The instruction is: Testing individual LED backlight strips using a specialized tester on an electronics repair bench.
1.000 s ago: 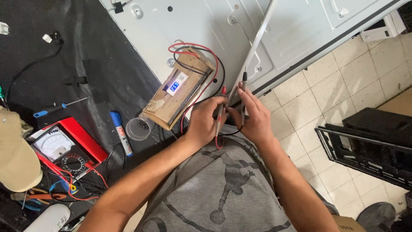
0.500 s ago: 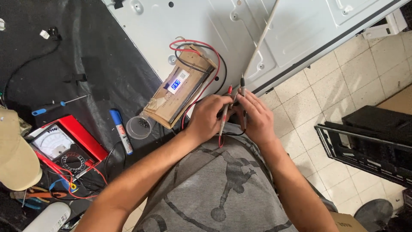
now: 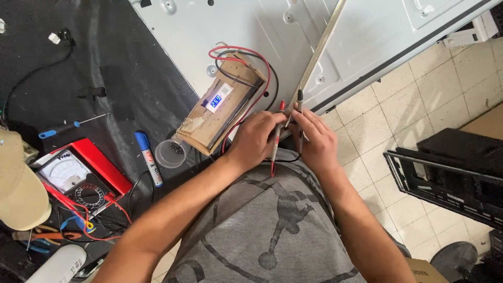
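Strip (image 3: 324,44): long, thin, pale; runs from the hands up and right across the white panel (image 3: 251,26).
Red probe (image 3: 277,128): tip up, pinched by left hand (image 3: 257,139).
Black probe (image 3: 299,112): upright, pinched by right hand (image 3: 317,141), at the strip's near end.

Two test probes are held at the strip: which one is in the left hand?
The red probe sits in the left hand; the black probe is in the right hand. Colour separates them, and both tips meet the long pale strip.

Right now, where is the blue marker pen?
In the head view the blue marker pen lies on the black mat, left of the person's hands, between the red analog meter and the small clear cup.
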